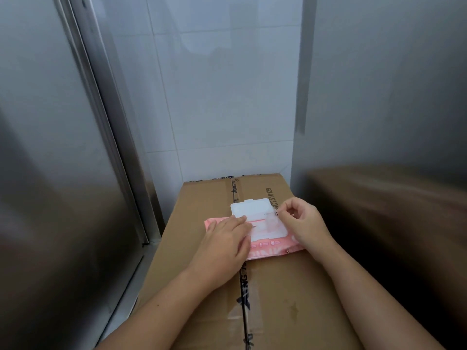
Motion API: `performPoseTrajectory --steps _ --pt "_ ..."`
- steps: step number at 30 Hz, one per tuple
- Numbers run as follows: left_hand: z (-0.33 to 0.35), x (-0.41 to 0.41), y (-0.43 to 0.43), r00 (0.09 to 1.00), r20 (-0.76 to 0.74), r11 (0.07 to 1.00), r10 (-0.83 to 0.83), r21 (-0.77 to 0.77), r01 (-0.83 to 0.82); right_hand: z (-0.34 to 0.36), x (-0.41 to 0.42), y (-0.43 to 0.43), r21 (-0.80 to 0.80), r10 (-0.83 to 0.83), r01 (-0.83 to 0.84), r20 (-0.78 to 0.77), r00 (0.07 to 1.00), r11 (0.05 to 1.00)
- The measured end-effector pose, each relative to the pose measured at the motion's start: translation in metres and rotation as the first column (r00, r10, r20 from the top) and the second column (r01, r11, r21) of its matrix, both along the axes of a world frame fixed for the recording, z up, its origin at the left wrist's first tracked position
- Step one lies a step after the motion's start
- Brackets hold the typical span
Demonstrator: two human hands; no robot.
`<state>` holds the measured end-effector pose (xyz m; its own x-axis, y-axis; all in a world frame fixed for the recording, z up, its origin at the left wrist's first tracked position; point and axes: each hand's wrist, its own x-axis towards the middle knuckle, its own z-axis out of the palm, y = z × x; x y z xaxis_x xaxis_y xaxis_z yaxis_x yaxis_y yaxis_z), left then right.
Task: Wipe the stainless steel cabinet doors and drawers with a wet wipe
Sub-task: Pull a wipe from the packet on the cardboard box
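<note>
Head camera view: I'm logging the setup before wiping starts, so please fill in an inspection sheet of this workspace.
Surface: taped cardboard box, top closed, serving as the work surface.
Job's things: pink wet wipe pack lying flat on the box, its white flip lid open; no wipe pulled out yet.
Clutter: nothing seen.
Grippers: left hand pressing flat on the pack; right hand pinching at the clear seal over the pack's opening.
Cables: nothing seen.
Surroundings: stainless steel cabinet door on the left, steel panel on the right, white tiled wall behind.
</note>
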<state>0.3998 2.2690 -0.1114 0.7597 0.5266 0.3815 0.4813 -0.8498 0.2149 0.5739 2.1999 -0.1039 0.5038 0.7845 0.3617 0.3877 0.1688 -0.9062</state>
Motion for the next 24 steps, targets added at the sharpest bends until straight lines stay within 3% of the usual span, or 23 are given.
performPoseTrajectory --steps 6,24 --pt "0.009 0.014 0.008 0.994 0.068 0.991 -0.084 -0.1 0.09 -0.001 0.001 -0.002 0.001 0.01 -0.01 0.014 1.0 1.0" --pt "0.018 0.04 0.008 0.996 0.087 0.952 0.027 -0.307 0.001 -0.004 0.005 -0.001 0.002 0.001 -0.001 0.062 0.998 1.0"
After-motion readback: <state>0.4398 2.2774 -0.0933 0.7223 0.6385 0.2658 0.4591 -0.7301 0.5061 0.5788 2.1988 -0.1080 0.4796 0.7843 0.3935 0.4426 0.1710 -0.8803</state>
